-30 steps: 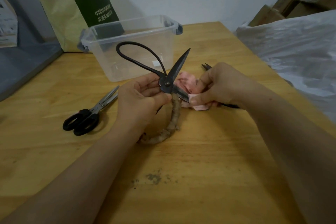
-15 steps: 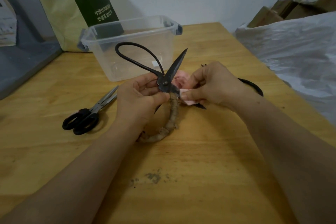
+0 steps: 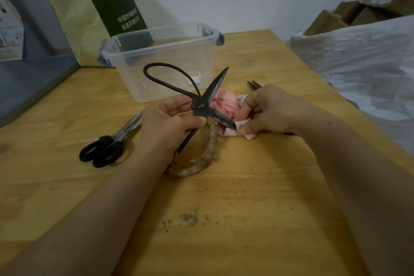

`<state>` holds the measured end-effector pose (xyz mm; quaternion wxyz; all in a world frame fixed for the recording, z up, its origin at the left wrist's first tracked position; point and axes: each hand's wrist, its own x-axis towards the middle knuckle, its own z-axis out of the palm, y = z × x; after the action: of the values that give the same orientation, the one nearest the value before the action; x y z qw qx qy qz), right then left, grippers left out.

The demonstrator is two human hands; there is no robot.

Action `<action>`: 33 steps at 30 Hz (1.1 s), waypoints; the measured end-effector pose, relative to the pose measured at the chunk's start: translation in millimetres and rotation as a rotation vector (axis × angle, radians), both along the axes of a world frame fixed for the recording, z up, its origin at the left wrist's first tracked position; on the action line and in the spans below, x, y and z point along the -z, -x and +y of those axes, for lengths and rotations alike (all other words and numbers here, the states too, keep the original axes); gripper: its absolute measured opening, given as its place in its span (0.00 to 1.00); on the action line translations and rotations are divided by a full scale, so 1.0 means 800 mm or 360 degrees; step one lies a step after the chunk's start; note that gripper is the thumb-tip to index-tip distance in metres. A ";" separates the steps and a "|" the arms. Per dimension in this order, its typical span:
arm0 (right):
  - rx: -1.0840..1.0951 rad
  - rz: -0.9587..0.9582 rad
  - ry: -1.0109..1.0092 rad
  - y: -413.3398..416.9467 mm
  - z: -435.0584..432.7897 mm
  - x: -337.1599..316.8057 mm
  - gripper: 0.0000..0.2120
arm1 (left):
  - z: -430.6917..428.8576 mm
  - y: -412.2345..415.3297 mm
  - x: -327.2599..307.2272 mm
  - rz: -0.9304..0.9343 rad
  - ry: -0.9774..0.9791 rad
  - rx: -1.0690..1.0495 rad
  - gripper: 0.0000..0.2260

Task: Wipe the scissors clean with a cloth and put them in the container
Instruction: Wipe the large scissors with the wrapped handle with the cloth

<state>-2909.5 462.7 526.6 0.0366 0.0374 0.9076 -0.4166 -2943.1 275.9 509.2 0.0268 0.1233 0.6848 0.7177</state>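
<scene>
My left hand (image 3: pixel 172 125) grips large black iron scissors (image 3: pixel 202 102) at the pivot. Their blades are spread; one points up toward the container, the other points right. One handle loop is bare metal, the other is wrapped in tan cord (image 3: pixel 208 148) and rests on the table. My right hand (image 3: pixel 266 112) pinches a pink cloth (image 3: pixel 226 105) around the tip of the lower blade. The clear plastic container (image 3: pixel 161 60) with grey latches stands just behind, with nothing visible inside.
Steel scissors with black handles (image 3: pixel 107 148) lie on the wooden table (image 3: pixel 246 197) left of my left hand. Another dark pair (image 3: pixel 254 85) lies partly hidden behind my right hand. A green bag leans behind the container. White plastic sheeting covers the right side.
My right hand has slid the cloth outward along the lower blade from near the pivot to its tip. The left hand and scissors stay almost still.
</scene>
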 end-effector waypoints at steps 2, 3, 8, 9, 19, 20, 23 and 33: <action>-0.0019 0.0043 0.0081 0.000 0.002 0.001 0.08 | -0.002 0.003 -0.001 -0.0073 -0.0039 -0.0015 0.15; 0.0009 0.0084 0.0138 0.001 0.003 0.003 0.09 | -0.003 0.005 -0.002 -0.0115 -0.0073 -0.0027 0.15; 0.0164 0.0321 0.0220 0.012 -0.002 0.015 0.09 | -0.004 0.006 -0.001 -0.0236 -0.0169 -0.0097 0.14; 0.0191 0.0394 0.0195 0.015 -0.003 0.016 0.10 | -0.003 0.006 0.000 -0.0254 -0.0195 -0.0114 0.14; 0.0727 0.0672 0.0379 0.022 0.015 0.014 0.09 | -0.004 0.008 0.000 -0.0313 -0.0244 -0.0177 0.13; 0.0682 0.0657 0.0436 0.018 0.016 0.012 0.08 | -0.004 0.008 -0.001 -0.0322 -0.0236 -0.0180 0.13; 0.0393 0.0455 0.0389 0.006 0.006 0.005 0.06 | -0.002 0.006 -0.002 -0.0344 -0.0236 -0.0184 0.14; 0.0639 0.0874 0.0067 0.017 0.005 0.009 0.05 | 0.002 -0.001 -0.002 -0.0232 -0.0117 -0.0060 0.16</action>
<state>-2923.3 466.7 519.8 -0.2911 0.1010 0.8493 -0.4288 -2942.2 277.1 511.0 0.0585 0.0586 0.6565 0.7497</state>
